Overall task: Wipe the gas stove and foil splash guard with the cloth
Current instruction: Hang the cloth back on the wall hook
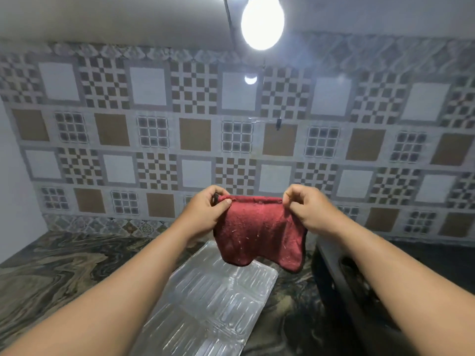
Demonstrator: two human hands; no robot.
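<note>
Foil splash guard (205, 299) on marbled counter (51, 265); both hands' grip pinches cloth (257, 232).

both hands (205, 210) raised, fingers pinched, arms outstretched

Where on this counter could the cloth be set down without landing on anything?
The widest bare patch is the marbled counter on the left, bordered by the tiled wall behind and the foil sheet on the right. The narrow strip between the foil sheet and the dark stove is tight. Both hands, left hand and right hand, hold the red cloth above the foil.
</note>
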